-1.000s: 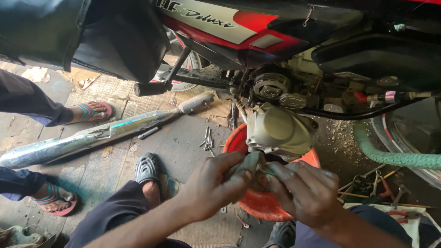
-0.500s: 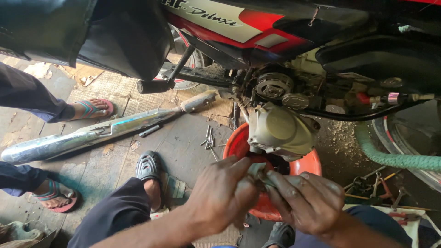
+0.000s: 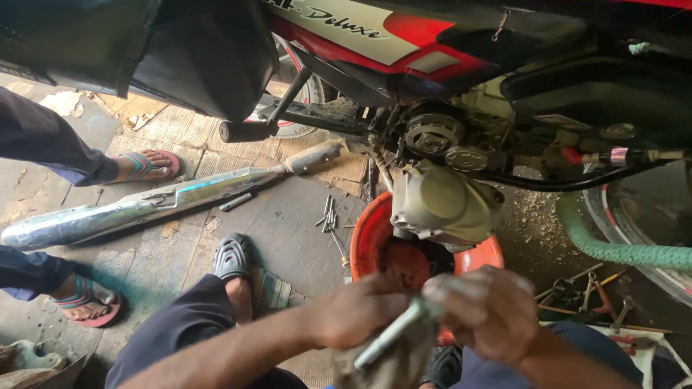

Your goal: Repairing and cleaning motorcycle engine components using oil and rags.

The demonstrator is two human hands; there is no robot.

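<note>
My left hand (image 3: 360,317) and my right hand (image 3: 490,311) meet low in the head view, both closed on a long grey metal rod (image 3: 389,337) with a dirty rag (image 3: 393,364) around its lower end. The hands are blurred. Just above them stands the motorcycle's pale engine cover (image 3: 443,202) over an orange basin (image 3: 371,234). The red and black motorcycle body (image 3: 404,50) fills the top.
A chrome exhaust pipe (image 3: 144,209) lies on the paved floor at left. Loose bolts (image 3: 328,216) lie near the basin. Another person's sandalled feet (image 3: 144,166) stand at left. A green hose (image 3: 613,248) and scattered tools (image 3: 584,288) are at right. My sandalled foot (image 3: 234,259) is at centre.
My hands have dropped lower and closer to me, away from the engine cover. The metal rod now shows lengthwise between them, wrapped in the rag.
</note>
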